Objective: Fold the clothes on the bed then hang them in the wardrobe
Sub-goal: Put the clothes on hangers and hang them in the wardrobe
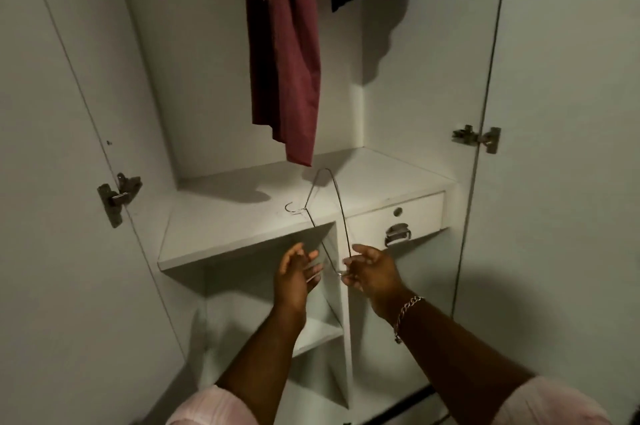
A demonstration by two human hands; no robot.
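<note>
Your 2 forearms come up from 6 o'clock. Your right hand (372, 272) pinches 1 corner of the wire hanger (327, 213), which leans up toward 12 o'clock over the shelf (221, 237). Your left hand (294, 274) is released, fingers straight, just beside the wire. No garment is on the hanger; the maroon garment (282, 50) hangs above. With such a thin pinch, the hanger can swing or slip, and its hook (292, 208) may catch the maroon hem.
</note>
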